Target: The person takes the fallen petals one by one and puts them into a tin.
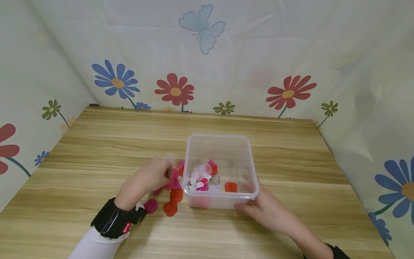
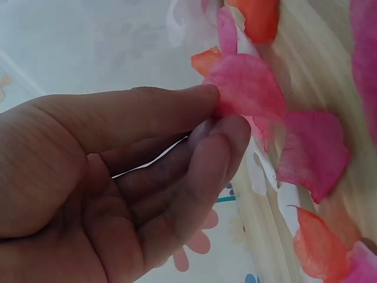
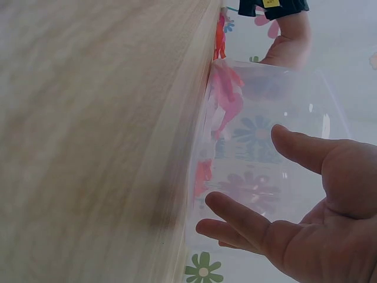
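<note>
My left hand (image 1: 150, 178) is over a loose pile of artificial flower petals left of the box, and its thumb and forefinger pinch a pink petal (image 2: 250, 88). A clear plastic box (image 1: 220, 201), without a lid, stands on the table with white, pink and red petals inside, mostly on its left side. At the box's right front corner, my right hand (image 1: 268, 210) rests against the wall with fingers and thumb spread, as the right wrist view (image 3: 306, 200) shows. Red petals (image 1: 170, 208) and a magenta petal (image 1: 150, 206) lie near the left wrist.
The wooden table (image 1: 113, 144) is enclosed at the back and sides by a pale curtain (image 1: 242, 46) printed with flowers and a butterfly. A black wrist strap (image 1: 113, 219) sits on the left forearm, close above the tabletop.
</note>
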A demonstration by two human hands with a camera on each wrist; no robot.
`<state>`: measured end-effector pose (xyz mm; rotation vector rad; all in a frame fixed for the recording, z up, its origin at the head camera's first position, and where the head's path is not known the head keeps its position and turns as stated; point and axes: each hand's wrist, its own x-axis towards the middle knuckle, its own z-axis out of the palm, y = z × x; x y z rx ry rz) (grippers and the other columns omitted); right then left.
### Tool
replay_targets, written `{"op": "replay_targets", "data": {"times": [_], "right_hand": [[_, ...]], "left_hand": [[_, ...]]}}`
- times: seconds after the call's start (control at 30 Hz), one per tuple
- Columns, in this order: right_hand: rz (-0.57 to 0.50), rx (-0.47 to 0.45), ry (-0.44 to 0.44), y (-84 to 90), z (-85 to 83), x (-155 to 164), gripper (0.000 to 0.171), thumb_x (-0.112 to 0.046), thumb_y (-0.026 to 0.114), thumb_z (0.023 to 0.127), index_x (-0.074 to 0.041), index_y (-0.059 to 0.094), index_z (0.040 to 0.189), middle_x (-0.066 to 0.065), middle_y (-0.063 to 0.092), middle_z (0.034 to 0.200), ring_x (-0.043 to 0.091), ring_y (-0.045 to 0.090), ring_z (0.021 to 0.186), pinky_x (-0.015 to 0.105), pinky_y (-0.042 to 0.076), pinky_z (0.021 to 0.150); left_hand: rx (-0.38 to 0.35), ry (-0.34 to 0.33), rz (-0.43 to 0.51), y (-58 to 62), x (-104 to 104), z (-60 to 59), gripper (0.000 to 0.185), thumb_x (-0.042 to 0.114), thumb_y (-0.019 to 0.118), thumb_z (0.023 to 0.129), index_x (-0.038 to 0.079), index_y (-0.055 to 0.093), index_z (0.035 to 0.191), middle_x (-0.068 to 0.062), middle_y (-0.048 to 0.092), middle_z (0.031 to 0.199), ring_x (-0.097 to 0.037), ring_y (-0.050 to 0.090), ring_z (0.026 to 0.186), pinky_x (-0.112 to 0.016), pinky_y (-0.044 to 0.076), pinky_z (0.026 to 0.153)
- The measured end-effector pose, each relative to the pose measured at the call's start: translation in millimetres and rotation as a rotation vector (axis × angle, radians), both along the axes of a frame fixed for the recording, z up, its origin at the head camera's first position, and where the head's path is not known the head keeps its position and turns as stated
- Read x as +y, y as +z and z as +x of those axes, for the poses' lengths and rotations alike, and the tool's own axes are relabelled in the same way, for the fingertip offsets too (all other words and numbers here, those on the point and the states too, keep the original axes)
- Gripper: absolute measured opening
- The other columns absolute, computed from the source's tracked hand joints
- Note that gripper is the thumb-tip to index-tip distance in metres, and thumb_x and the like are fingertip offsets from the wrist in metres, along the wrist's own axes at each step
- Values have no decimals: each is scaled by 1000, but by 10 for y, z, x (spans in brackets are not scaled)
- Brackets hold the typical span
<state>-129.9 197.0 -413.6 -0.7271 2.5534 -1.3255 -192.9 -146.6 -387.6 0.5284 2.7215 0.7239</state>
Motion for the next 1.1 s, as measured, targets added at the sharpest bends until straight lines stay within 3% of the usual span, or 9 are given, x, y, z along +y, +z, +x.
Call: {"op": "replay_targets", "data": {"times": [0.3, 0.47, 0.67, 0.87, 1.1], "right_hand": [[-10, -4, 0, -8, -6, -5, 62, -6, 77, 92, -4, 48, 147, 16, 58, 139, 21, 67, 105, 32, 55, 90], [-22, -12, 3, -11, -9, -2, 65, -6, 77, 92, -6, 44, 148, 16, 58, 139, 21, 67, 105, 32, 56, 90], [-23, -19, 3, -14, -12, -1, 67, -6, 77, 92, -5, 42, 149, 18, 56, 141, 22, 67, 106, 32, 56, 90], [-21, -15, 4, -14, -17, -4, 63, -5, 77, 91, -3, 48, 147, 19, 54, 142, 23, 67, 105, 32, 56, 89], [-11, 3, 2, -19, -2, -3, 66, -6, 77, 92, -5, 44, 148, 17, 59, 138, 21, 67, 104, 31, 56, 89]], "left_hand": [[28, 42, 41, 119, -53, 20, 11, -8, 67, 87, 2, 70, 84, -3, 57, 71, -18, 53, 62, -31, 47, 58], [124, 58, 45, 215, -70, 43, 9, -6, 68, 88, 1, 72, 87, -3, 61, 76, -19, 55, 68, -31, 51, 62], [283, 122, 132, 310, -10, 100, 8, -4, 74, 89, 3, 75, 93, -6, 69, 82, -20, 59, 70, -34, 58, 68], [466, 172, 230, 331, 60, 139, 12, 1, 80, 88, 4, 76, 100, -7, 73, 90, -21, 68, 79, -36, 61, 73], [681, 129, 364, 390, 155, 235, 18, 1, 83, 85, 3, 77, 102, -7, 74, 94, -18, 70, 82, -34, 60, 75]]}}
